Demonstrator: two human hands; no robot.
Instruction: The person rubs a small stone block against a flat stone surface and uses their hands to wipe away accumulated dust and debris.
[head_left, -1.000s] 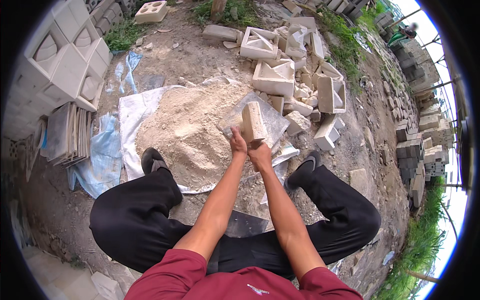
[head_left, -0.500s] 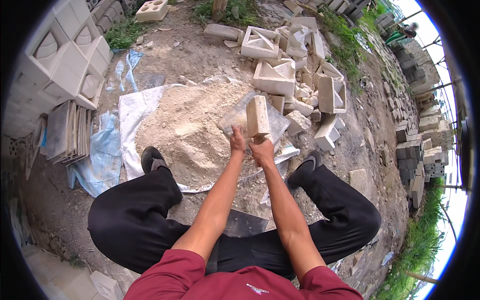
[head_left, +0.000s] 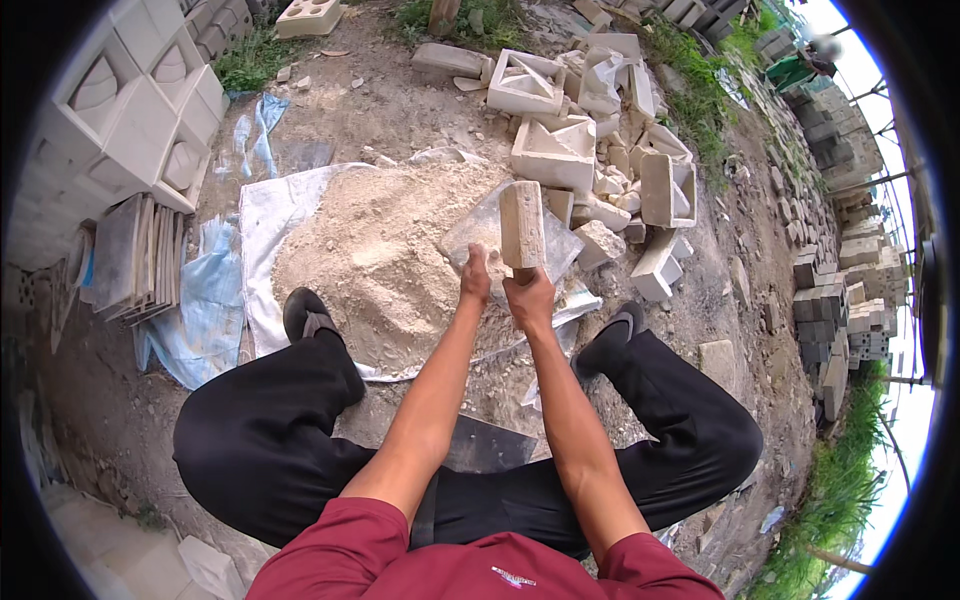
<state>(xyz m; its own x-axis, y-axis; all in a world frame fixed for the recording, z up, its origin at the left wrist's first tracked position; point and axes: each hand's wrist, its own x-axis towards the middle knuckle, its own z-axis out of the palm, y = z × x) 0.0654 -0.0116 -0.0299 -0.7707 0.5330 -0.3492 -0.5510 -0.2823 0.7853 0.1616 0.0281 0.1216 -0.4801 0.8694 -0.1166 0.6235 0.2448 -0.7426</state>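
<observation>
My right hand (head_left: 529, 298) is wrapped round the handle of a wooden mallet. The mallet's block-shaped head (head_left: 522, 225) is held above a flat grey plate (head_left: 475, 228) and hides part of it. My left hand (head_left: 475, 277) is at the plate's near edge, left of the mallet, with its fingers partly stretched out. I see nothing held in it, though its palm side is hidden. The plate lies on the right part of a heap of pale crushed powder (head_left: 370, 240), which is spread over a white sheet (head_left: 262, 215) between my feet.
Broken pale hollow blocks (head_left: 553, 150) and rubble lie beyond the plate to the right. At left are stacked blocks (head_left: 130, 130), leaning thin boards (head_left: 135, 255) and blue plastic sheeting (head_left: 205, 320). A dark flat board (head_left: 488, 445) lies between my legs. Another person (head_left: 805, 65) is far off at right.
The mallet head has shifted slightly away from me and to the right, with my right hand moving along. My left hand stays in nearly the same place by the plate.
</observation>
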